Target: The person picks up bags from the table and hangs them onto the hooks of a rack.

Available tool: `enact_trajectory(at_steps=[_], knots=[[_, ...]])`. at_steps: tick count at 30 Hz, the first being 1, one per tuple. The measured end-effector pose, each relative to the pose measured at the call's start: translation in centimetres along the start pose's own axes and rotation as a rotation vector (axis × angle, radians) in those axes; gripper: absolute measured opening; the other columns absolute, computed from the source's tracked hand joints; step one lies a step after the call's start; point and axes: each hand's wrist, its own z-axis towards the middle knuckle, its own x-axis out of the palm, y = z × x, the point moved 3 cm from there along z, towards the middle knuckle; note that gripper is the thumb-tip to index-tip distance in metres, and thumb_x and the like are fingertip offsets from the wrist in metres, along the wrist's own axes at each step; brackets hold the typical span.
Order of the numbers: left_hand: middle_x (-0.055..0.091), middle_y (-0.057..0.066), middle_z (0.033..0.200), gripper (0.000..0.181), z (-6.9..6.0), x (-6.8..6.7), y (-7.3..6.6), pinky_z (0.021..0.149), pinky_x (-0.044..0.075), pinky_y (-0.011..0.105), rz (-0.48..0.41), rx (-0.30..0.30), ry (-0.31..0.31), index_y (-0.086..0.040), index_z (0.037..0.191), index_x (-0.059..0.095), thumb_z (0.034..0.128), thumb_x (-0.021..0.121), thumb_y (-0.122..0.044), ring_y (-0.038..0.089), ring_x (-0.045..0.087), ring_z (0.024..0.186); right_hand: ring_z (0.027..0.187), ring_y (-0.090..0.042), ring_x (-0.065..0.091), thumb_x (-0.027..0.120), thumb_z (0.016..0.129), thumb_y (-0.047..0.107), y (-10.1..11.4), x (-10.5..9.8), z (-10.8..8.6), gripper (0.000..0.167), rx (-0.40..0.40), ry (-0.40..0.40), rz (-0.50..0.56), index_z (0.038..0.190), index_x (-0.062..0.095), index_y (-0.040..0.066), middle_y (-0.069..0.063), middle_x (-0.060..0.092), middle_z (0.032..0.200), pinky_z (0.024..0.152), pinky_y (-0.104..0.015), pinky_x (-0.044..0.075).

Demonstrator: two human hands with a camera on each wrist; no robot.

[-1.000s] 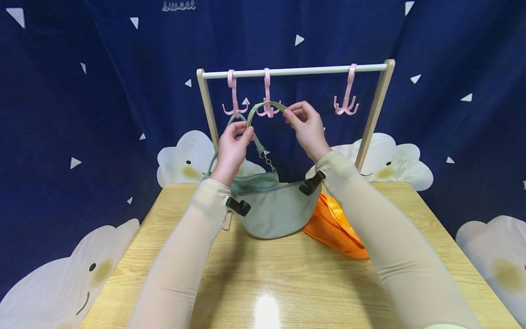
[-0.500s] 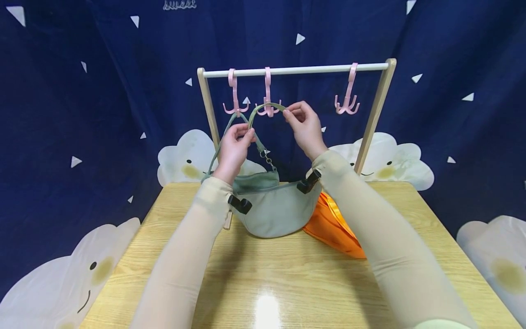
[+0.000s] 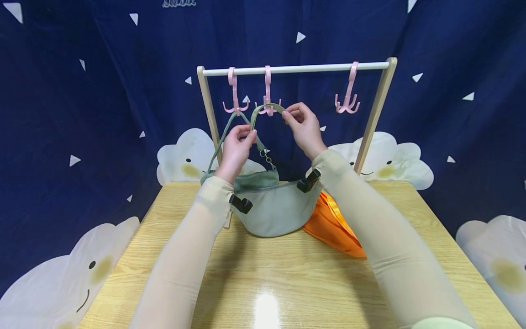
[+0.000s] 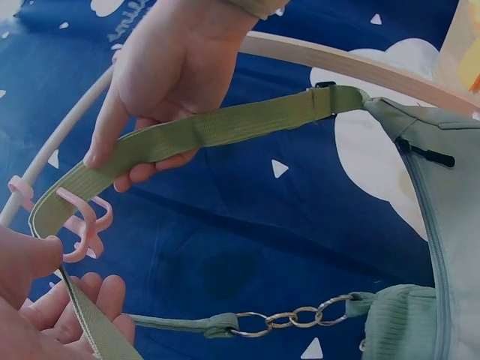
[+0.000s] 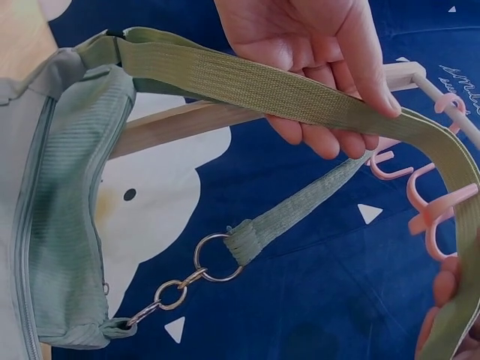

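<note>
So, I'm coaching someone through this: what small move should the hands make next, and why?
Probably ease the green strap down onto a prong of the middle pink hook. The left hand and right hand both pinch the strap, and its arch lies right at that hook's prongs. Whether a prong already bears it, I can't tell.

orange bag (image 3: 332,230) on wood-grain table (image 3: 255,267) | navy curtain (image 3: 123,91) behind | white triangle (image 3: 300,37) prints | smiling white cloud (image 3: 53,285)
</note>
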Motion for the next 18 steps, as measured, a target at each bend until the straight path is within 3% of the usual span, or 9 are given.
enact_trajectory(at_steps=[8,18], knots=[[0.065,0.018,0.126,0.032,-0.05,0.00,0.51,0.108,0.050,0.041,-0.002,0.006,0.001,-0.001,0.132,0.059,0.1055,0.060,-0.020,0.032,0.069,0.115,0.089,-0.011,0.062,0.065,0.103,0.018,-0.37,0.08,0.15,0.013,0.004,0.012,-0.016,0.108,0.063,0.007,-0.010,0.069,0.101,0.088,-0.026,0.050],[0.065,0.018,0.125,0.032,0.18,-0.02,1.06,0.103,0.053,0.039,0.011,-0.004,0.011,-0.001,0.131,0.059,0.1056,0.060,-0.020,0.032,0.069,0.112,0.091,-0.016,0.065,0.064,0.104,0.020,-0.05,0.21,0.30,0.015,0.027,0.040,-0.086,0.109,0.063,0.007,-0.015,0.072,0.110,0.094,-0.033,0.055]])
